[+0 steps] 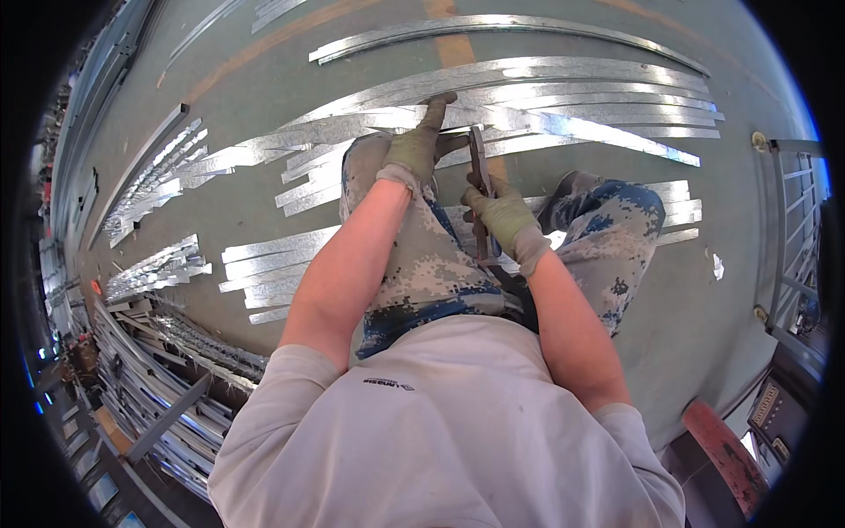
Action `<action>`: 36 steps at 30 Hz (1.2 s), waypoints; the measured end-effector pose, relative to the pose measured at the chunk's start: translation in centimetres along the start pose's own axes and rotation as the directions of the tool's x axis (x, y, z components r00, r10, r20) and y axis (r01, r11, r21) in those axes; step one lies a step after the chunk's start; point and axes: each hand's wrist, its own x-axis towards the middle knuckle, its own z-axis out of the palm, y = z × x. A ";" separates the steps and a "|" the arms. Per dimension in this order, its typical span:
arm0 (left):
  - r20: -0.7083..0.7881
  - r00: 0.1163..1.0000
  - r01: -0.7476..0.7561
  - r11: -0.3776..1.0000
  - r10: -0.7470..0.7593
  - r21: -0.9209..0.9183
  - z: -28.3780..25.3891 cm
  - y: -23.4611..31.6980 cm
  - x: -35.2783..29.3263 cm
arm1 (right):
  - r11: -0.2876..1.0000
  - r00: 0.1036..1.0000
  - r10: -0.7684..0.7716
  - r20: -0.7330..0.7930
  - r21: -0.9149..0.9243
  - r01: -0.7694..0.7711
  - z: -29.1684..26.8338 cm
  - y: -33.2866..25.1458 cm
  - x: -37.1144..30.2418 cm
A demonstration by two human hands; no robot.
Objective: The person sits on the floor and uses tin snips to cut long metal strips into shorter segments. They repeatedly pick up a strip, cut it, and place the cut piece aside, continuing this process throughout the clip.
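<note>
My left hand point(421, 145), in a yellow-green work glove with dark fingertips, reaches over the bundle of shiny galvanized metal strips point(607, 95) on the floor. Its index finger stretches out over a strip, and its thumb points toward the tool; the fingers are apart. My right hand point(500, 211), gloved alike, is closed around a long dark metal hand tool point(478, 158). The tool runs lengthwise between my knees, its upper end close to my left thumb and the strips. Its exact kind is unclear, and my fingers cover its middle.
More strips point(273, 264) lie to the left beside my leg, with further stacks point(158, 268) beyond. A long metal profile point(510, 25) lies farther ahead. Metal stock fills a rack point(167, 387) at lower left. A wheeled metal frame point(792, 220) stands at right, near a red curved part point(726, 449).
</note>
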 end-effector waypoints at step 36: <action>0.022 0.999 0.029 0.325 -0.024 -0.945 1.4 -0.8 0.3 | 0.926 0.964 0.039 0.264 0.352 -0.134 -1.6 0.5 0.4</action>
